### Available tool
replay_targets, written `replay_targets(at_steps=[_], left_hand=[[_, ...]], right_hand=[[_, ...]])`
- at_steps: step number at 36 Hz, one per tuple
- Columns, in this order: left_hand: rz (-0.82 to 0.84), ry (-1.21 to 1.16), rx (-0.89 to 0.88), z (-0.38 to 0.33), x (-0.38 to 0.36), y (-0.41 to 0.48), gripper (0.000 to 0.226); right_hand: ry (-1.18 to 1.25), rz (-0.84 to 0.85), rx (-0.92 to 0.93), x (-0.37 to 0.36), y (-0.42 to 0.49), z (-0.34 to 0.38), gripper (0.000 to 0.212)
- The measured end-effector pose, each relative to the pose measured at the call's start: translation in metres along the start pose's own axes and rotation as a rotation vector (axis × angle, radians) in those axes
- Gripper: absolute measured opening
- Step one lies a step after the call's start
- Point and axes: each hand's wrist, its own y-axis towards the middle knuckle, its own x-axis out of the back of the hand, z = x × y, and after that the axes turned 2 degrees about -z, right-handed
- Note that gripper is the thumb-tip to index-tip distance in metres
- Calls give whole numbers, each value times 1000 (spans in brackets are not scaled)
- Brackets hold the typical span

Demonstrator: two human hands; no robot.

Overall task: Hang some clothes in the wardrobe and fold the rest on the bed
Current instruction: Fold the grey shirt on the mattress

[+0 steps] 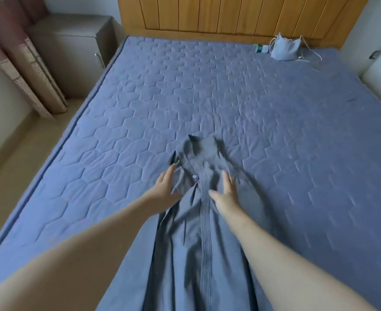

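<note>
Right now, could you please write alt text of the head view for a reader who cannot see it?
The left hand and right hand rest open on a grey-blue button-front shirt laid on a blue quilted mattress; a cloth bag lies near the wooden headboard.

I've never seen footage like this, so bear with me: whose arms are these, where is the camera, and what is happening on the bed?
There is no machine: a person wears a wide-angle camera on the head, looking down at their own arms. The left hand and right hand lie open, fingers straight, on a grey-blue buttoned garment spread on the quilted bed, collar pointing away. Neither has a grip on anything; they touch the cloth. By the wooden headboard lie a light-blue bag and what looks like a bottle.
</note>
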Motion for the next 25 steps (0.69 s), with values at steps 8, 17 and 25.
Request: replay_targets(at_steps=[8,17,25], left_hand=[[92,228,143,89,-65,-43,63],[120,495,179,145,-103,-87,97],[277,482,183,187,-118,-91,103]], right_hand=[[-60,297,-211,-79,-65,-92,63],[-522,526,-215,-136,-69,-132,59],[-680,677,-289,-159,-51,-159,69]])
